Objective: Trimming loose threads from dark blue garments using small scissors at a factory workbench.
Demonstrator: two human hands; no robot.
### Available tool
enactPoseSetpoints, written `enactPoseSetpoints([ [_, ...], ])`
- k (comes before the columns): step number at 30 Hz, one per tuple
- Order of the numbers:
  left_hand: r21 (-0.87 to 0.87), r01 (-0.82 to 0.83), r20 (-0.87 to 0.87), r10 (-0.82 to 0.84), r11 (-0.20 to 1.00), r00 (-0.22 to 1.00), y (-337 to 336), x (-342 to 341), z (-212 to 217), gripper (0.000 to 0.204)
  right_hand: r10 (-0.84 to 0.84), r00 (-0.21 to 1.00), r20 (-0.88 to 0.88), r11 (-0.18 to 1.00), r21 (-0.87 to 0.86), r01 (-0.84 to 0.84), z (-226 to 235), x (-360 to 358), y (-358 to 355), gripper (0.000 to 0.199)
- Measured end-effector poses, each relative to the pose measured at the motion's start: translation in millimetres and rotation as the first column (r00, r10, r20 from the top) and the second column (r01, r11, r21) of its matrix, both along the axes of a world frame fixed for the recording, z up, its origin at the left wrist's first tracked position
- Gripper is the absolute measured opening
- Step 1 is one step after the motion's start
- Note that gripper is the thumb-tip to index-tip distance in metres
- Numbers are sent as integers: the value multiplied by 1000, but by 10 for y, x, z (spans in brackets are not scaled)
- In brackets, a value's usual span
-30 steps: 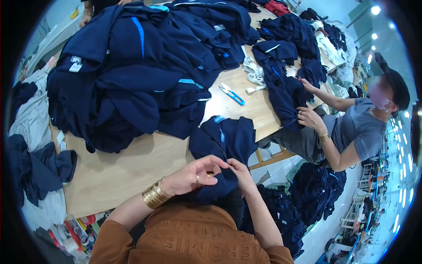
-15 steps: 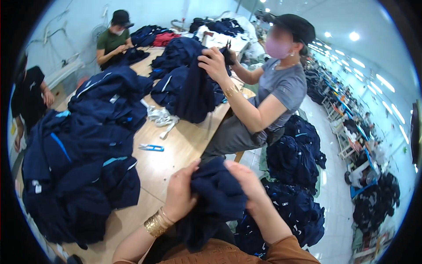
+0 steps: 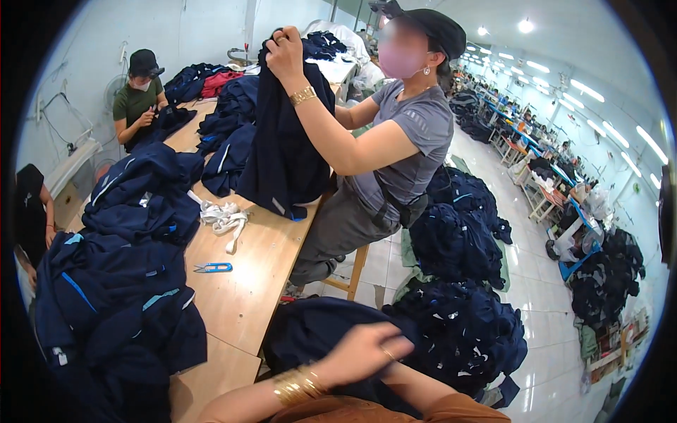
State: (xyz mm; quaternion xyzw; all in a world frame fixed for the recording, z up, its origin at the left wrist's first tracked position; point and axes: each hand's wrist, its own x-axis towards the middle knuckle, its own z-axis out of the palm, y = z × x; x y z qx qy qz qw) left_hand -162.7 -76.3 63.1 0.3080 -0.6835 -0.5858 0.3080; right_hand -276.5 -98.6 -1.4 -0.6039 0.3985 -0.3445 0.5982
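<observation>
My left hand (image 3: pixel 363 352), with gold bracelets at the wrist, is over a dark navy garment (image 3: pixel 310 326) at the table's front edge. Its fingers point right and are smeared by motion, so their grip is unclear. From the lower right comes my right forearm (image 3: pixel 422 386); its hand is mostly hidden behind the left hand and the cloth. The garment hangs spread out between the table and my lap. Blue-handled thread snips (image 3: pixel 214 267) lie on the wooden table (image 3: pixel 229 303), and a tangle of white tape (image 3: pixel 224 220) lies beyond them.
A big heap of navy garments (image 3: pixel 120 282) covers the table's left side. Across from me a co-worker (image 3: pixel 412 113) holds up a navy garment (image 3: pixel 289 141). Two more people stand at the far left. Navy piles (image 3: pixel 458 335) lie on the floor to the right.
The bunched garment between my hands is now spread out lower down, and my left hand has crossed to the right. The co-worker has raised their garment higher. My view has shifted.
</observation>
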Motion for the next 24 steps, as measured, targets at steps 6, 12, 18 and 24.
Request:
enactPoseSetpoints([
  [6, 53, 337, -199, -320, 940, 926, 229, -108, 212, 45, -90, 941, -325, 925, -377, -42, 90, 71, -142, 24],
  [12, 524, -285, -394, 525, 803, 754, -176, 608, -441, 42, -267, 789, -553, 704, -671, -232, 175, 103, -293, 25],
  [18, -509, -513, -29, 582, 692, 813, -20, 506, -421, 94, -444, 362, -820, 723, -567, -396, 523, 257, -462, 30],
  [24, -392, -696, 59, 772, 601, 633, -240, 328, -1338, 93, -246, 902, -355, 487, -850, -201, 776, 86, -324, 27],
])
